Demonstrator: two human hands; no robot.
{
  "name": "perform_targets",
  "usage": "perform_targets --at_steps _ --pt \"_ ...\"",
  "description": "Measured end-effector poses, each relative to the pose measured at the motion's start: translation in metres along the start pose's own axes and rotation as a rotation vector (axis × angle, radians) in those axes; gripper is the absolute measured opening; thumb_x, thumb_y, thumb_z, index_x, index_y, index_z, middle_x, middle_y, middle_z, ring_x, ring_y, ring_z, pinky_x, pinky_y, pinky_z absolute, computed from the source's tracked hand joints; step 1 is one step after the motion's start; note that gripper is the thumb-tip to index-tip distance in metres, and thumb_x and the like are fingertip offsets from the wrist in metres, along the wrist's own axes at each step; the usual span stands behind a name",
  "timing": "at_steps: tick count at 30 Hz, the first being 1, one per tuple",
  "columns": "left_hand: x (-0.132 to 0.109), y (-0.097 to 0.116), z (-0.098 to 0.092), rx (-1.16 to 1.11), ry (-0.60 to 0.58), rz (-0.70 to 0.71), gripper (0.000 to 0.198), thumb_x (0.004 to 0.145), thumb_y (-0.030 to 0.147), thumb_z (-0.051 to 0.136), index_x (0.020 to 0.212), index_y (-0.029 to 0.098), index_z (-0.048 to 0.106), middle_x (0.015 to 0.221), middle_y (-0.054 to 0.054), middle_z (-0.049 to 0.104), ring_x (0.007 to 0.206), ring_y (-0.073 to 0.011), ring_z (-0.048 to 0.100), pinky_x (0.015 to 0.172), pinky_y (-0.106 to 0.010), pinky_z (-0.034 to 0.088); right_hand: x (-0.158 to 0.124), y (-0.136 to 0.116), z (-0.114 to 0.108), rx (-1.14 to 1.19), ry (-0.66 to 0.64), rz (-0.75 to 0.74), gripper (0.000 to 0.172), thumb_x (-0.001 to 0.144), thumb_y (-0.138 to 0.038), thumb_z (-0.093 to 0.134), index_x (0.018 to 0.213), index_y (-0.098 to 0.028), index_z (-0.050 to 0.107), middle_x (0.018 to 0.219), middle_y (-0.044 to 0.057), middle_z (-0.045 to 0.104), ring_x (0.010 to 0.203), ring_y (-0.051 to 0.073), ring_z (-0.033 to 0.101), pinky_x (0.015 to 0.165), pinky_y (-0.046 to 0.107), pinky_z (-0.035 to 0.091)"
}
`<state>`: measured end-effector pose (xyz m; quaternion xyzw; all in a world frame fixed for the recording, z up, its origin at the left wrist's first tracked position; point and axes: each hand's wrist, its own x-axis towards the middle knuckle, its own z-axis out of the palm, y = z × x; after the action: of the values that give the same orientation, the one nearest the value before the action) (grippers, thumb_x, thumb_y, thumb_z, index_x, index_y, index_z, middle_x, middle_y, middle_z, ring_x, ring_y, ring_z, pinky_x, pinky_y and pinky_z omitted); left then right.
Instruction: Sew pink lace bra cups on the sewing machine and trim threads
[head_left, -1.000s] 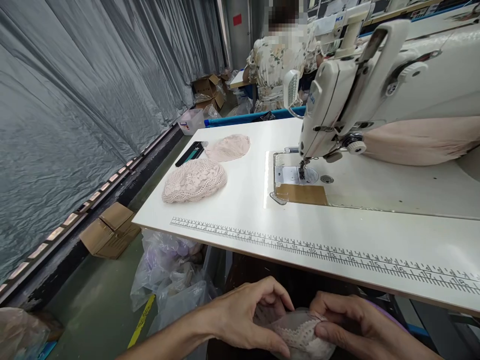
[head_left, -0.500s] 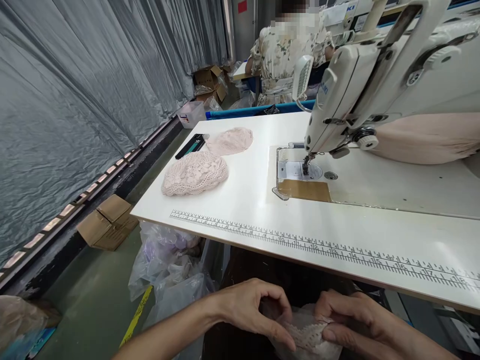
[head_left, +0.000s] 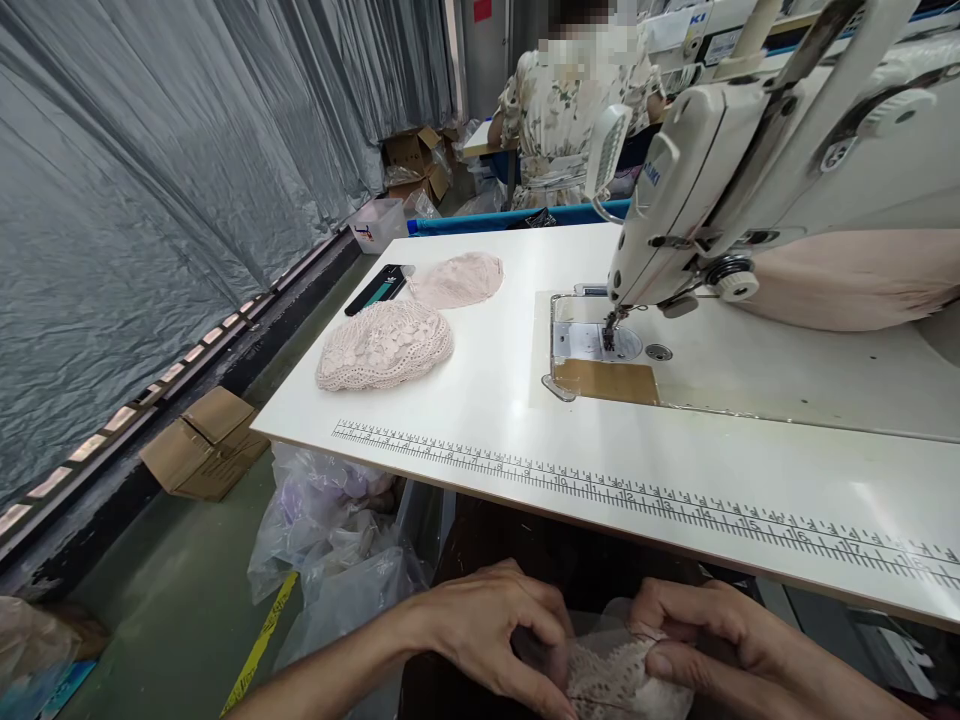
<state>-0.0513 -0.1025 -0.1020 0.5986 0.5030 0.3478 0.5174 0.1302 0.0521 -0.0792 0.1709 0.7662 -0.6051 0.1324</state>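
Note:
Below the table's front edge, my hands hold a pale pink piece of lace fabric (head_left: 611, 668) with a sheer part behind it. My right hand (head_left: 712, 640) pinches its right side between thumb and fingers. At its left side, my left hand (head_left: 502, 630) has curled fingers and a thumb on the lace; the fingertips are partly hidden. Up on the white table (head_left: 480, 400) lie a scalloped lace piece (head_left: 386, 345) and a flatter pink piece (head_left: 459, 280), beside a black and green tag-like item (head_left: 377, 290).
A sewing machine (head_left: 697, 200) stands on the table's right, pink fabric (head_left: 847, 280) behind its head. A ruler scale (head_left: 600, 485) runs along the front edge. Plastic bags (head_left: 330, 530) and a cardboard box (head_left: 202, 440) sit at the left. A person (head_left: 574, 110) sits beyond the table.
My left hand has shifted slightly left and down along the lace, its fingers curling further. My right hand keeps its pinch. The view has moved slightly.

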Motion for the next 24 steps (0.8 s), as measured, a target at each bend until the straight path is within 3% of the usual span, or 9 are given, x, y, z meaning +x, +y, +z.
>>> perform_targets --at_steps 5,10,17,19,22,24 --pt "-0.005 0.002 0.0 -0.103 0.061 0.001 0.032 0.072 0.048 0.069 0.068 0.016 0.065 0.081 -0.003 0.065 0.078 -0.0137 0.061 0.082 -0.024 0.042 0.002 0.003 -0.002 0.024 -0.025 0.006 0.029 0.087 -0.048 0.051 0.073 -0.023 0.056 0.072 -0.002 0.056 0.07 0.015 0.05 0.06 0.023 0.038" --pt "-0.008 0.01 -0.002 -0.223 0.166 -0.087 0.019 0.073 0.032 0.072 0.07 0.014 0.067 0.074 -0.005 0.069 0.073 -0.0149 0.064 0.075 -0.024 0.047 0.0 0.004 -0.002 0.073 -0.026 0.015 0.029 0.087 -0.047 0.051 0.074 -0.022 0.056 0.072 -0.003 0.055 0.068 0.014 0.049 0.061 0.022 0.038" --pt "-0.015 0.023 -0.004 -0.134 0.22 -0.15 0.019 0.07 0.028 0.074 0.066 0.012 0.064 0.074 -0.006 0.07 0.071 -0.0149 0.065 0.064 -0.02 0.046 -0.001 -0.001 0.001 0.15 -0.056 0.023 0.033 0.086 -0.05 0.052 0.072 -0.02 0.054 0.069 -0.004 0.049 0.065 0.012 0.042 0.059 0.021 0.035" --pt "-0.015 0.027 -0.004 -0.128 0.239 -0.187 0.017 0.07 0.025 0.074 0.075 0.013 0.063 0.075 -0.005 0.07 0.069 -0.0133 0.063 0.063 -0.019 0.045 -0.001 -0.001 0.002 0.18 -0.066 0.032 0.033 0.086 -0.051 0.051 0.074 -0.02 0.054 0.069 -0.003 0.05 0.065 0.012 0.042 0.059 0.021 0.035" --pt "-0.012 0.03 -0.005 -0.198 0.187 -0.237 0.047 0.067 0.023 0.076 0.11 0.016 0.057 0.079 -0.001 0.069 0.072 -0.0119 0.062 0.072 -0.022 0.045 -0.001 -0.001 0.004 0.213 -0.074 0.041 0.033 0.085 -0.051 0.052 0.075 -0.019 0.054 0.069 -0.003 0.051 0.065 0.012 0.042 0.06 0.021 0.035" --pt "-0.009 0.028 -0.004 -0.206 0.152 -0.294 0.069 0.06 0.028 0.082 0.122 0.021 0.052 0.078 0.002 0.068 0.071 -0.0113 0.06 0.074 -0.022 0.044 -0.002 -0.001 0.005 0.225 -0.074 0.038 0.032 0.085 -0.05 0.053 0.075 -0.019 0.054 0.07 -0.003 0.051 0.066 0.013 0.044 0.061 0.022 0.036"
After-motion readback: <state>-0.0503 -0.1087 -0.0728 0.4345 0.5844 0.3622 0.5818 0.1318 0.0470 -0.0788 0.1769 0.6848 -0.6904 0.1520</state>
